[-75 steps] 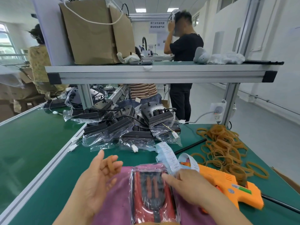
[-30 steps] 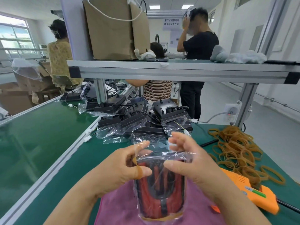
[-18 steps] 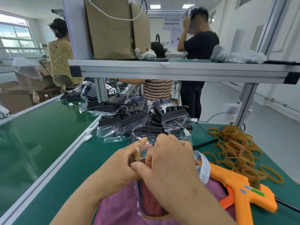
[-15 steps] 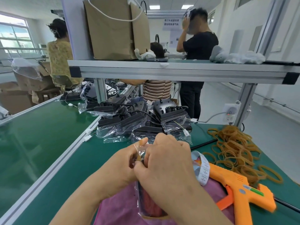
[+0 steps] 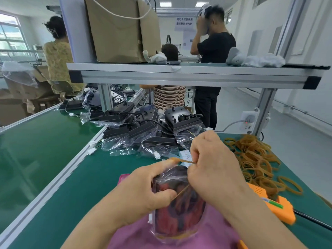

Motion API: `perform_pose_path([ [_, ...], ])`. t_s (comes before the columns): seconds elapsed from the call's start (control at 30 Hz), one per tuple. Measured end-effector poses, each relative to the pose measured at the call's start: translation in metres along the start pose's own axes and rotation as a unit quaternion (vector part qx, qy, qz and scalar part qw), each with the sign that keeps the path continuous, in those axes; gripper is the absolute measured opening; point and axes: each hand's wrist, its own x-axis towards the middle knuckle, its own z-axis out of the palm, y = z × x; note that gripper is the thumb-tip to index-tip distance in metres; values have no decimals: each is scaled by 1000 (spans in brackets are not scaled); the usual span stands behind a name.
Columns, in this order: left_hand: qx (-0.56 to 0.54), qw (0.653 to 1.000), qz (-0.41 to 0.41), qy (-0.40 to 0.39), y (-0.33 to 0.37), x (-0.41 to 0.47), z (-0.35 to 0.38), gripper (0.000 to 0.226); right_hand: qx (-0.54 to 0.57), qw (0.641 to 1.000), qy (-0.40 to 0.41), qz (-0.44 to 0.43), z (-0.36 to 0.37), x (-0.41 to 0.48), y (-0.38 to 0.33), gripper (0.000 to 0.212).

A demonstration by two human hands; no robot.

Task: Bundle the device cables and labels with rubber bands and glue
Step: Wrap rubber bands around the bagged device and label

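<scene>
A clear plastic bag with a red and black device (image 5: 179, 214) stands tilted on a pink cloth (image 5: 161, 238) near the front edge. My left hand (image 5: 147, 193) grips the bag's upper left side. A tan rubber band (image 5: 185, 161) is stretched over the bag's top, from my left fingertip to my right hand (image 5: 212, 169), which pinches it. The white label strip (image 5: 186, 155) peeks out just behind the band. The orange glue gun (image 5: 276, 207) lies to the right, partly hidden by my right forearm.
A heap of tan rubber bands (image 5: 255, 159) lies at the right. Several bagged black devices with cables (image 5: 147, 133) are piled behind my hands. A metal shelf (image 5: 179, 74) crosses overhead, and people stand beyond it. A power socket (image 5: 248, 120) hangs on the right post.
My right hand has moved off the bag's top to the right and now pulls the rubber band taut. The bag has been folded narrower in my left hand.
</scene>
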Motion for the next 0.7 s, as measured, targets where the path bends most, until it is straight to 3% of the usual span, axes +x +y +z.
perform_pose_path([
  [0.23,9,1000,14,-19,2,4,3,61,47,998,-28,30,-15,2,31,24],
  [0.43,-13,1000,23,0,-11,3,-6,58,142,990,12,8,-25,-19,43,32],
  [0.7,-27,999,35,-1,-14,-4,-7,64,246,961,-5,124,-1,-7,59,45],
])
